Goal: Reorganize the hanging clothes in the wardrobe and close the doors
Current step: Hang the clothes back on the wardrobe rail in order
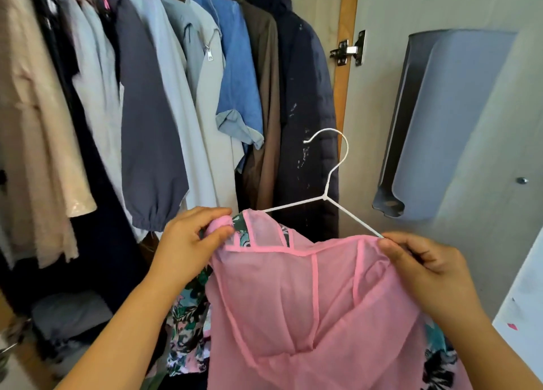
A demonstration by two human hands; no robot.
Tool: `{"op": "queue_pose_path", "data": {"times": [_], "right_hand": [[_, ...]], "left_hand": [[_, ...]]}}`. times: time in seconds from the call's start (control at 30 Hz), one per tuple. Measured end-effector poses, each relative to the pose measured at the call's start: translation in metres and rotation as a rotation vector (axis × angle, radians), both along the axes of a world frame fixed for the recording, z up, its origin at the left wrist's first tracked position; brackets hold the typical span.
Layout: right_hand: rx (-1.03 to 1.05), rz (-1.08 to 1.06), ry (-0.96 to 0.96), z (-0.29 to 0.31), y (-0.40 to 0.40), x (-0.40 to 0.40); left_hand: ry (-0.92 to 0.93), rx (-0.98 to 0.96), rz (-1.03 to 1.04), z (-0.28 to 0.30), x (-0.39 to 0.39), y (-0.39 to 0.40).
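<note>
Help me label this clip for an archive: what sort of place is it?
Most likely a home bedroom, at an open wardrobe. Shirts and jackets hang packed in a row, a wooden door frame carries a metal hinge, and both hands fit a pink garment onto a white wire hanger.

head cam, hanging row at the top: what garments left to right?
Beige coat → dark grey-blue top → pale blue shirt → denim shirt → brown jacket → navy padded jacket → wooden wardrobe frame.
</note>
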State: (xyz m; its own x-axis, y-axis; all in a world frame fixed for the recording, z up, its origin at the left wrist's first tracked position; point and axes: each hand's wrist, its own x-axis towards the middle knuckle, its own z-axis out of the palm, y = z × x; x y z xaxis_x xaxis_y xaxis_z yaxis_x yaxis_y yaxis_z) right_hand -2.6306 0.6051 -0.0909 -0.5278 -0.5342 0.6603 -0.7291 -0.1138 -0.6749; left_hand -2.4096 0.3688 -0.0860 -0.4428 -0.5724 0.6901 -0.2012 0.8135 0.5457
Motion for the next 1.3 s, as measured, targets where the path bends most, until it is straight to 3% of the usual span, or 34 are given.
{"op": "queue_pose_path", "data": {"times": [0.23, 0.33, 0.47, 0.63, 0.83, 1.03, 1.2, 1.3], "right_hand": [[0.114, 0.036, 0.28, 0.004, 0.01, -0.007], [0.158, 0.068, 0.329, 0.003, 0.007, -0.004], [0.076, 0.041, 0.28, -0.001, 0.005, 0.001], [-0.007, 0.033, 0.164, -0.002, 0.012, -0.002], [-0.009, 0.014, 0.101, -0.003, 0.01, -0.012], [-0.055, 0.127, 0.054, 0.016, 0.015, -0.006], [0.037, 0.227, 0.092, 0.019, 0.016, -0.009], [0.052, 0.208, 0.115, 0.017, 0.011, -0.007]], "left_hand": [[0.085, 0.286, -0.079, 0.013, 0.014, 0.014], [-0.022, 0.297, -0.14, 0.026, 0.007, 0.025], [-0.356, 0.495, -0.449, 0.037, 0.004, 0.042], [-0.133, 0.373, -0.049, 0.032, 0.025, 0.028], [-0.023, 0.445, 0.15, -0.002, 0.05, 0.011], [0.095, 0.333, 0.243, 0.008, 0.064, 0.003], [0.186, 0.29, 0.282, 0.017, 0.062, 0.003], [0.009, 0.402, 0.214, 0.012, 0.057, 0.002]]}}
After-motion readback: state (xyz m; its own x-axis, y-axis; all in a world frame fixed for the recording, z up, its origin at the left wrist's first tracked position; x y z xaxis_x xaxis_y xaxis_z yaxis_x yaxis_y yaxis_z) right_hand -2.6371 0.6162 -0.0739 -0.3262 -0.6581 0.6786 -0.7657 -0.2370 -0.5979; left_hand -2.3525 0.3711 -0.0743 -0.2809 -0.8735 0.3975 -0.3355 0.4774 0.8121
